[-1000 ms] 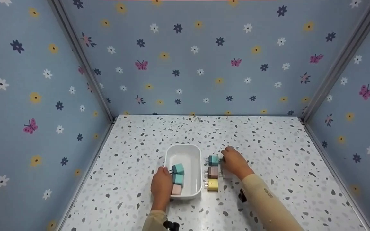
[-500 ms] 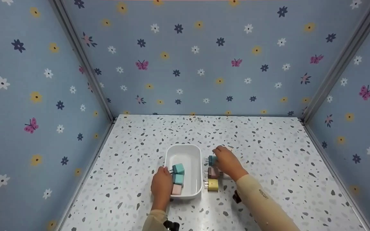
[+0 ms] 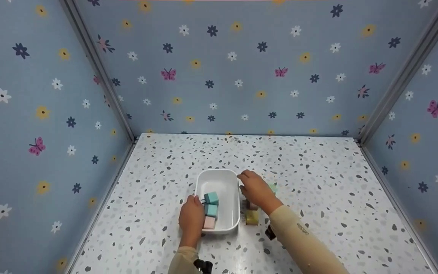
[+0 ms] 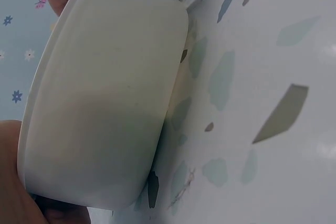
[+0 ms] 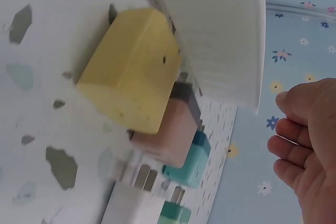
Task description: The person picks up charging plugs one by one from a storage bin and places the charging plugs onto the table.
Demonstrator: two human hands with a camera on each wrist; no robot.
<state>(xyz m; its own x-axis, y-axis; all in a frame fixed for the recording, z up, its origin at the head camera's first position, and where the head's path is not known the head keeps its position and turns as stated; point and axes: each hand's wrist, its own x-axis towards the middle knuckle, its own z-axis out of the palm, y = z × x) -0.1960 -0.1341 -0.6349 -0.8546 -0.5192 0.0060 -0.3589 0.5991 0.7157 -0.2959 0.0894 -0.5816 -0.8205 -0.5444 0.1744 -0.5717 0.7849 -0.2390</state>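
Note:
My left hand [image 3: 191, 217] grips the left wall of a white plastic box [image 3: 229, 209], its fingers at the rim. Inside the box, along that wall, lie two teal charger plugs [image 3: 211, 198] and a pink one [image 3: 209, 222]. Over the box's far right rim hovers my right hand [image 3: 257, 190], with loosely bent fingers and nothing visible between thumb and fingertips. Below it, the right wrist view has a row of a yellow charger plug [image 5: 131, 72], a dusky pink one [image 5: 170, 132] and a teal one [image 5: 190, 162]. In the left wrist view, the box's outer side [image 4: 110, 87] fills the middle.
Behind that row stand a white charger plug [image 5: 128, 205] and a green one [image 5: 176, 212], partly cut off by the frame. The speckled white tabletop [image 3: 158, 171] is enclosed by flower-patterned blue walls [image 3: 238, 68] with grey metal corner posts.
My right hand has moved left from the green charger plug, across the teal one, to the box's right rim. The green plug now shows behind the hand. My left hand stays on the box.

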